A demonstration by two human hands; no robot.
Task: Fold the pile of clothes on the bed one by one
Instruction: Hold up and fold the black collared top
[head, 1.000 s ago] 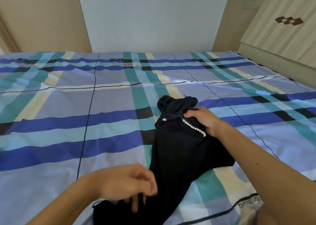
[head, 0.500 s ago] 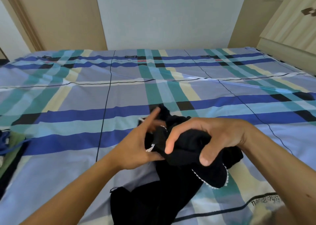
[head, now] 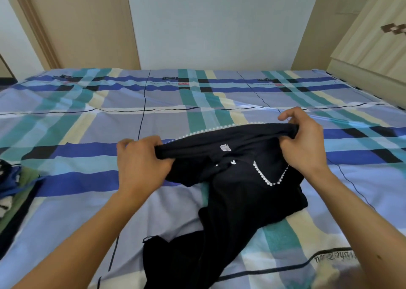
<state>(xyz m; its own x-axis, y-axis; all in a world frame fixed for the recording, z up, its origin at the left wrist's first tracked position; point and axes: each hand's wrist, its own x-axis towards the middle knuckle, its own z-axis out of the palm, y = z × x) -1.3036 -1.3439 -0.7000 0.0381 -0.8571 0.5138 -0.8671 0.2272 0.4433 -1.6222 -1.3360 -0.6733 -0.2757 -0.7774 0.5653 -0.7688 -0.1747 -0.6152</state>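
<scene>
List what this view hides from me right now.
Head view:
The pile of clothes: cut off by the left edge; count unknown.
The black garment: lower end runs off the bottom edge; bunched, so type unclear.
Its white label: too small to read.
Its corners: covered by the left hand and right hand.

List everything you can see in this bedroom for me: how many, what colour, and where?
black garment: one, black with white bead trim, middle of the bed, top edge lifted
bed: one, sheet checked in blue, teal and cream, fills the view
pile of clothes: one, green, blue and black, left edge of the bed
cupboard: one, pale wood, far right
door: one, tan, back left
wall: one, pale, behind the bed
left hand: one, grips the garment's top edge, left end
right hand: one, grips the same edge, right end
</scene>
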